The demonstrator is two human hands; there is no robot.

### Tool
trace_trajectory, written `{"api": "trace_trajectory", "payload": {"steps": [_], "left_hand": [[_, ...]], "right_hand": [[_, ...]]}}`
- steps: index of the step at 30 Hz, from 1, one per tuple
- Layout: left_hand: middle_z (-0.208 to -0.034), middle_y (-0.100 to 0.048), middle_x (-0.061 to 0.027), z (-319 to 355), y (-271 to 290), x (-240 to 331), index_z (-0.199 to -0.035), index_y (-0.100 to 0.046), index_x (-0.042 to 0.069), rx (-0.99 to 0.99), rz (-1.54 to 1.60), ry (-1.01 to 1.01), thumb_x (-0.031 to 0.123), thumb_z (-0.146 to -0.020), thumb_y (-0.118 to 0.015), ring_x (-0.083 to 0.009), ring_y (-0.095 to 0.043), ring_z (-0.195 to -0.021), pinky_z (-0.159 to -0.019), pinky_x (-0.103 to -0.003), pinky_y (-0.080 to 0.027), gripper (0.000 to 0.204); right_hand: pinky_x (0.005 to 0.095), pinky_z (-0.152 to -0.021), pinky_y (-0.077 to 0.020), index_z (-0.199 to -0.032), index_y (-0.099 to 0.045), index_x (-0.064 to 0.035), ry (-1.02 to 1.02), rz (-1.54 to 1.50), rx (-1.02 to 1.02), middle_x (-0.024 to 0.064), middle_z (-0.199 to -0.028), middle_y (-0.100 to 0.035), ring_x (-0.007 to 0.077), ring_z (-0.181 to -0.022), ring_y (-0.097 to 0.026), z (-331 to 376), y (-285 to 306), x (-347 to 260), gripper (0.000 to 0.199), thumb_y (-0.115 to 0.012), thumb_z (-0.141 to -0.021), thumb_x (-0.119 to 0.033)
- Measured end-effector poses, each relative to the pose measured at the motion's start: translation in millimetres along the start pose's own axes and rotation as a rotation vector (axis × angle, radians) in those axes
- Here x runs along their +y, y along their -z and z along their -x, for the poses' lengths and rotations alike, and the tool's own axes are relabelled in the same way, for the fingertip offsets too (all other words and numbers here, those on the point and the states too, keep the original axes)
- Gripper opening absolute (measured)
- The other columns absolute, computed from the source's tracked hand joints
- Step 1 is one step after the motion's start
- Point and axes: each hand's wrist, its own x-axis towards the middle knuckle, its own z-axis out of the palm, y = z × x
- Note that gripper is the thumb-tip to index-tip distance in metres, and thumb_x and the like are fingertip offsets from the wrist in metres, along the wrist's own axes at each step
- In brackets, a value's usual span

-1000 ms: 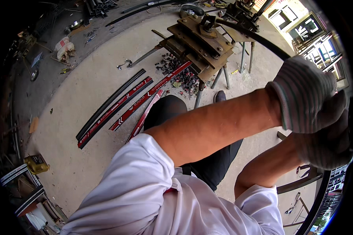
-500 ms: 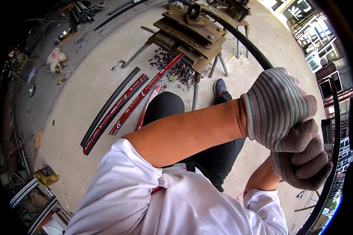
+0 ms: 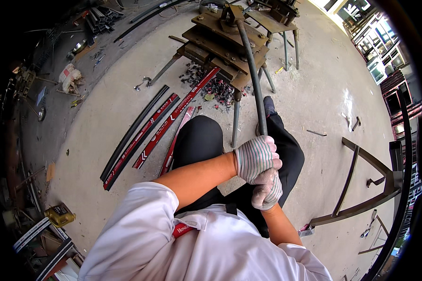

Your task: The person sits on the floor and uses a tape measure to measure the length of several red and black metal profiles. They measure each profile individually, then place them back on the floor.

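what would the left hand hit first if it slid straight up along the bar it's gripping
Probably the rusty bending machine. The left hand grips the long steel bar, which runs straight up into that machine's top with nothing else on it. Depth is hard to judge in this fisheye view.

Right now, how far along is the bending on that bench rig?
Done: curved strips lie on the floor. In hand: left hand and right hand, both gloved, grip the long lever bar of the rusty bender. Left: cannot tell; the piece being bent isn't visible.
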Motion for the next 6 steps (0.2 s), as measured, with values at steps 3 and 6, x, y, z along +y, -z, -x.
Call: {"api": "trace_trajectory", "payload": {"steps": [3,6], "left_hand": [[-0.069,-0.059,-0.0067,-3,10,7,-0.079,-0.065,0.008,-0.077,-0.042,0.058,0.031,-0.074,-0.060,-0.0315,-0.059,-0.069,-0.077,-0.043,-0.046,0.024],[-0.075,-0.063,-0.0090,-3,13,17,-0.088,-0.068,0.005,0.060,-0.012,0.079,0.026,-0.080,-0.061,-0.0327,-0.062,-0.075,-0.085,-0.045,-0.049,0.024]], "right_hand": [[0.0461,-0.089,-0.0512,-0.099,-0.067,0.0032,-0.048,-0.050,0.019,0.0211,-0.096,-0.069,0.0398,-0.092,-0.068,-2,4,-4,0.047,-0.038,-0.101,-0.032],[0.0448,-0.085,-0.0516,-0.092,-0.068,-0.0001,-0.105,-0.062,0.020,0.0175,-0.088,-0.069,0.0364,-0.087,-0.068,5,3,-15,0.048,-0.037,-0.102,-0.035]]}}
